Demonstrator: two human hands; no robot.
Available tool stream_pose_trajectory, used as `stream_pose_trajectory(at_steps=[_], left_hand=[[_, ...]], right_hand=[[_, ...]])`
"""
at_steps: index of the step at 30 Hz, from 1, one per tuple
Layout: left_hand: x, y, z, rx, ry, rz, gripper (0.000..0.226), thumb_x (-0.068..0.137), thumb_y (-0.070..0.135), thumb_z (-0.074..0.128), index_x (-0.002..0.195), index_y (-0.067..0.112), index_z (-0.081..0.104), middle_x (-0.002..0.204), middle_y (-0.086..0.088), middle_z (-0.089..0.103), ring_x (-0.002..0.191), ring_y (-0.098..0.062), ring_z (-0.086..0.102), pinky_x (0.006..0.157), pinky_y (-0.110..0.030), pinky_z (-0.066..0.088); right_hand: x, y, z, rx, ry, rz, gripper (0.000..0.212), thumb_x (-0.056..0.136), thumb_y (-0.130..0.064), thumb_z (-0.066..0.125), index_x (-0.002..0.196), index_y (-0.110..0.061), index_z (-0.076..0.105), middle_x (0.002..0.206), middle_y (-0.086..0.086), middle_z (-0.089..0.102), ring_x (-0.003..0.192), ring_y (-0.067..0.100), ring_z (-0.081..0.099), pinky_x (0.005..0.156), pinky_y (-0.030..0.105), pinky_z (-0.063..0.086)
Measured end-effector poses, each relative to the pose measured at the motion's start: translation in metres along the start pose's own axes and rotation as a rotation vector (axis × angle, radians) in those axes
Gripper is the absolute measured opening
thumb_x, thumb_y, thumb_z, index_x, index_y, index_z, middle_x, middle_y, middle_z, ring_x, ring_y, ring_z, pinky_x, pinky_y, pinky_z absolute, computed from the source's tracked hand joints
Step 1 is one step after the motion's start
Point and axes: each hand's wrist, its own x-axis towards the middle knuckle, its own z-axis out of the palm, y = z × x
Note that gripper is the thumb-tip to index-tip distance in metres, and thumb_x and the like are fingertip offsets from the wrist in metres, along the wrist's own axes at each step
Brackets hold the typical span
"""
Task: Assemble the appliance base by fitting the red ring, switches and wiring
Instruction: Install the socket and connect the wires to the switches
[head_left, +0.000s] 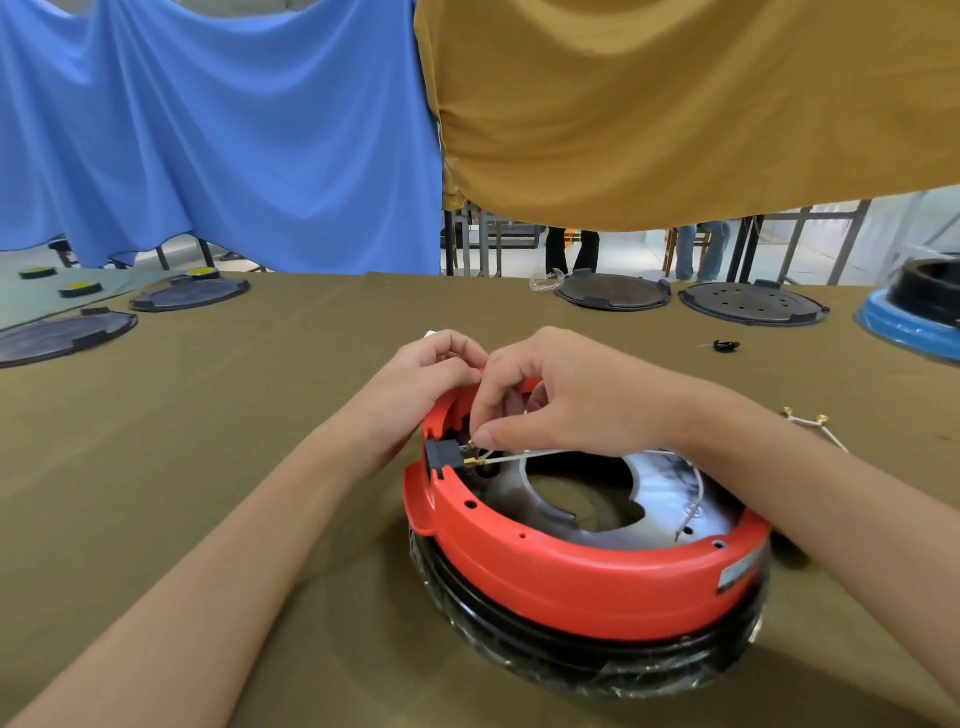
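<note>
The red ring (571, 571) sits on a black, plastic-wrapped appliance base (597, 654) in the middle of the table. A black switch (442, 458) is set in the ring's left wall, with brass terminals on its inner side. My right hand (561, 395) pinches a brass connector against the switch's upper terminal. A white wire (524, 457) runs from the lower terminal across the metal plate (670, 499). My left hand (436, 369) grips the ring's far left rim, fingers curled over it, and holds something white that is mostly hidden.
Spare white wires with brass ends (815, 428) lie right of my right arm. A small black part (725, 345) lies further back. Black round plates (613, 292) (753, 304) (189, 293) (65, 338) line the far edge. A blue-and-black base (914, 317) stands far right. Cloths hang behind.
</note>
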Motion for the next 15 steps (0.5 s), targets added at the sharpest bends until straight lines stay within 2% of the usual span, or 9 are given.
stream_pose_trajectory(at_steps=[3,7,15], left_hand=[[-0.0006,0.0002,0.0011,0.014,-0.014,-0.017,0.019,0.091,-0.002,0.049,0.088,0.013,0.061,0.09,-0.015,0.059,0.08,-0.025,0.05,0.064,-0.03,0.042],[-0.0008,-0.0003,0.0001,0.031,-0.016,-0.025,0.019,0.09,-0.001,0.049,0.089,0.013,0.063,0.09,-0.014,0.061,0.08,-0.025,0.052,0.067,-0.032,0.044],[-0.0007,-0.0002,0.0004,0.032,-0.012,-0.027,0.019,0.091,-0.002,0.048,0.093,0.01,0.062,0.092,-0.015,0.061,0.082,-0.026,0.052,0.07,-0.034,0.044]], right_hand=[[-0.0005,0.0005,0.0002,0.015,-0.005,0.007,0.003,0.086,-0.02,0.074,0.084,-0.02,0.077,0.081,0.006,0.072,0.068,0.018,0.062,0.064,0.027,0.05],[-0.0012,0.0014,-0.0001,0.035,-0.015,0.002,0.003,0.087,-0.019,0.074,0.085,-0.019,0.077,0.075,0.002,0.072,0.061,0.004,0.057,0.058,0.015,0.044],[-0.001,0.003,0.0004,0.045,-0.026,-0.002,0.002,0.086,-0.019,0.075,0.084,-0.019,0.077,0.073,-0.004,0.072,0.059,-0.003,0.056,0.058,0.01,0.042]])
